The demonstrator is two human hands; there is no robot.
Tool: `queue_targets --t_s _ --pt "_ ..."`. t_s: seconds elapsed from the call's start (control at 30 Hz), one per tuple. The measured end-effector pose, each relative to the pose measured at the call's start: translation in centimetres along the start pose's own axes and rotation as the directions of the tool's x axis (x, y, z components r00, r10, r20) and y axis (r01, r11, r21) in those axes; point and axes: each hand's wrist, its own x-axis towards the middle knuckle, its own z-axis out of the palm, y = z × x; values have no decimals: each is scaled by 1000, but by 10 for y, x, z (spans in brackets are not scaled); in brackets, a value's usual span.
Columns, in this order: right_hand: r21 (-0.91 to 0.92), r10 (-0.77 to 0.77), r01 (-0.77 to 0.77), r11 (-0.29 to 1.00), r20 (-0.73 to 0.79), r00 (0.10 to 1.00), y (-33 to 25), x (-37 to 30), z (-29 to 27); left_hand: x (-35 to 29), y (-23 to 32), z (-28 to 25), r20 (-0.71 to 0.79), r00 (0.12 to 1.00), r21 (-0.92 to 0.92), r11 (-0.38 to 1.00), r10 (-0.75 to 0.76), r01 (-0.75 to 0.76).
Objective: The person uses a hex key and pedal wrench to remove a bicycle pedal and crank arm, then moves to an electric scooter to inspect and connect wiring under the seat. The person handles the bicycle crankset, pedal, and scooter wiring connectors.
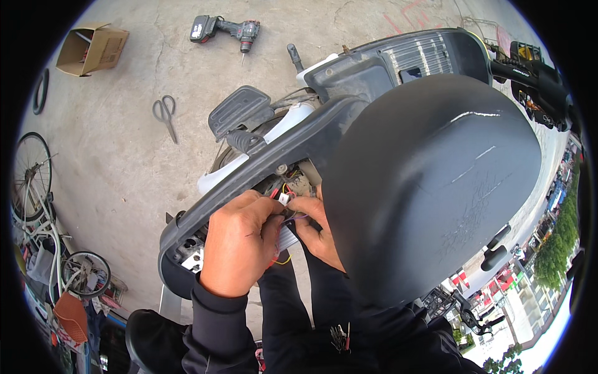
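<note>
My left hand (240,240) is closed in a pinch over the open body of an electric scooter, its fingertips on thin wires. Opposite it, my right hand (319,232) pinches the same bundle, partly hidden by the scooter's black scratched seat (430,181). A small white plug connector (284,199) shows right at the fingertips. Red and yellow wires run behind it, and a purple wire (299,216) passes by my right fingers. Below my left hand hangs a yellow wire (283,259). Exactly which strand each hand grips is hidden by the fingers.
On the concrete floor lie black-handled scissors (165,117) and a cordless drill (225,31). An open cardboard box (93,50) stands at the far left. Bicycles (34,177) line the left side. The scooter's black footrest pad (240,111) sticks out beyond my hands.
</note>
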Motion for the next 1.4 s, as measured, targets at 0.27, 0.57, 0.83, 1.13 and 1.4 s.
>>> queue_targets --t_s 0.27,0.57,0.83,1.13,1.4 --pt "24 -30 31 999 -17 999 2 1 -1 1 -12 3 -33 995 -72 992 97 -99" --pt "39 -24 25 999 -32 999 -2 1 6 1 -13 5 -56 997 -24 999 47 -48" --pt "76 17 -16 997 -5 1000 -8 -5 1 -18 -21 10 -282 899 -405 891 -336 206" --pt "128 -6 10 992 -30 1000 -12 -4 8 -48 -4 31 -585 733 -621 773 -346 -131" --pt "402 88 -69 913 -30 996 -22 -12 19 -54 -12 30 -509 706 -806 561 -493 -189"
